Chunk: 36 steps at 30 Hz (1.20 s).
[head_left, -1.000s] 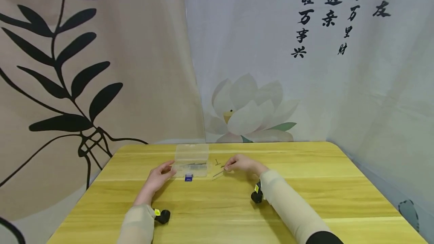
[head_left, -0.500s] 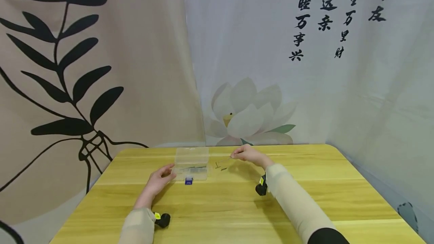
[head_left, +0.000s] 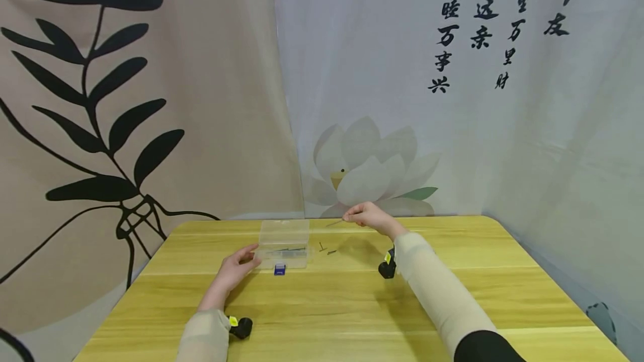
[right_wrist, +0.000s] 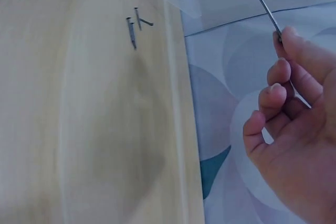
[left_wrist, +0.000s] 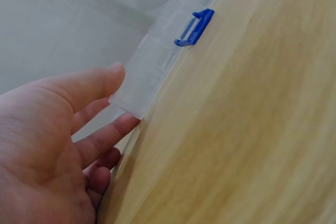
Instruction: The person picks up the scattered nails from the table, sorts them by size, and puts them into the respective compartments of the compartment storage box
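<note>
My left hand point(head_left: 234, 268) holds the left end of a clear plastic box point(head_left: 261, 261). In the left wrist view, the thumb lies on the near corner of the box point(left_wrist: 146, 72), and fingers sit at its side and underneath. A blue latch point(left_wrist: 197, 27) hangs from its front wall. The lid point(head_left: 284, 232) stands open toward the back; several thin dark nails point(head_left: 292, 249) show inside. My right hand point(head_left: 371, 219) is raised near the table's far edge and pinches a long nail point(right_wrist: 263, 6) between thumb and forefinger, its point outward. Loose nails point(right_wrist: 131, 34) lie right of the box.
The wooden table point(head_left: 322, 312) ends at a far edge close behind the box and the right hand. A printed cloth point(head_left: 377, 166) with a lotus hangs right behind that edge. Black wrist cameras point(head_left: 241, 327) are strapped under both sleeves.
My right hand has lifted the nail off the table beside the loose nails and carried it up toward the far edge. My left hand has stayed on the box.
</note>
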Each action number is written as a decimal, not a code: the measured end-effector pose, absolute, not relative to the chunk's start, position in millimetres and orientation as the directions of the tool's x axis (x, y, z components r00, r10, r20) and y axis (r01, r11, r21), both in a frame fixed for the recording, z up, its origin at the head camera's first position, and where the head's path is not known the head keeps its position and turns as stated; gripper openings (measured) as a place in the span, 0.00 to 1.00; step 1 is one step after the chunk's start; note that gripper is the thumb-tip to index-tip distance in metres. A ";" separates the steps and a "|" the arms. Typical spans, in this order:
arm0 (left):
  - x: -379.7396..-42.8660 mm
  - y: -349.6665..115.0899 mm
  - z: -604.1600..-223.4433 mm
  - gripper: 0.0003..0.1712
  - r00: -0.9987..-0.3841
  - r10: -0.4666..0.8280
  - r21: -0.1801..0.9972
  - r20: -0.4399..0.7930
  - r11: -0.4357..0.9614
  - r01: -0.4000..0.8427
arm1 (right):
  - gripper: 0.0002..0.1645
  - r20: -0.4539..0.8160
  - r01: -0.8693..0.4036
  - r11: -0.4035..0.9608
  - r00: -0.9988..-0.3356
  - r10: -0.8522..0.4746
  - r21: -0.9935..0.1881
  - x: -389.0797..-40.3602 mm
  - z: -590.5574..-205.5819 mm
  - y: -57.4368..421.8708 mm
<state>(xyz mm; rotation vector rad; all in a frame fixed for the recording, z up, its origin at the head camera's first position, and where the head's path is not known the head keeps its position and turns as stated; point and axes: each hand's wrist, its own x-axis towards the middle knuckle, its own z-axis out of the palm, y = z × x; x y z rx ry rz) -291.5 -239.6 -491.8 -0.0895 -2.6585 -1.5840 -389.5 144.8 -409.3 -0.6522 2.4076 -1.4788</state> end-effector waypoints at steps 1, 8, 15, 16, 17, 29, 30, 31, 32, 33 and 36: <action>-291.5 -239.7 -491.8 0.30 -0.998 0.025 0.877 0.065 0.475 0.070 | 0.18 0.025 -0.244 0.393 -0.874 -0.486 -0.887 -389.5 -407.3 144.4; -291.6 -240.8 -491.2 0.31 -0.998 0.023 0.873 0.056 0.485 0.060 | 0.15 0.040 -0.275 0.428 -0.875 -0.482 -0.861 -389.8 -396.9 139.9; -291.2 -241.5 -491.3 0.31 -0.998 0.020 0.870 0.061 0.490 0.063 | 0.14 0.051 -0.274 0.404 -0.874 -0.484 -0.873 -393.1 -401.0 125.7; -291.0 -241.3 -491.1 0.31 -0.998 0.018 0.870 0.061 0.488 0.062 | 0.14 0.054 -0.276 0.400 -0.872 -0.486 -0.874 -393.1 -402.5 122.7; -290.9 -241.1 -490.9 0.31 -0.998 0.018 0.871 0.060 0.488 0.061 | 0.14 0.056 -0.278 0.400 -0.873 -0.485 -0.873 -392.4 -403.8 119.3; -293.8 -242.9 -495.8 0.31 -0.997 0.016 0.866 0.078 0.494 0.075 | 0.11 0.095 -0.322 0.459 -0.887 -0.451 -0.828 -384.2 -422.5 72.4; -293.7 -243.0 -495.8 0.31 -0.997 0.015 0.868 0.077 0.492 0.075 | 0.10 0.101 -0.328 0.458 -0.886 -0.452 -0.826 -382.7 -423.7 68.4; -293.4 -243.1 -495.3 0.31 -0.997 0.016 0.868 0.077 0.491 0.075 | 0.10 0.107 -0.335 0.461 -0.885 -0.453 -0.822 -381.7 -425.1 64.7; -293.4 -243.3 -495.1 0.31 -0.997 0.017 0.868 0.076 0.491 0.075 | 0.10 0.111 -0.339 0.462 -0.885 -0.453 -0.819 -380.8 -426.9 60.7; -293.0 -243.3 -494.6 0.31 -0.997 0.018 0.869 0.076 0.488 0.076 | 0.10 0.116 -0.345 0.462 -0.883 -0.455 -0.817 -380.1 -428.7 57.0; -292.9 -243.8 -494.8 0.31 -0.997 0.012 0.872 0.072 0.485 0.069 | 0.09 0.127 -0.365 0.473 -0.878 -0.461 -0.802 -379.3 -433.7 46.0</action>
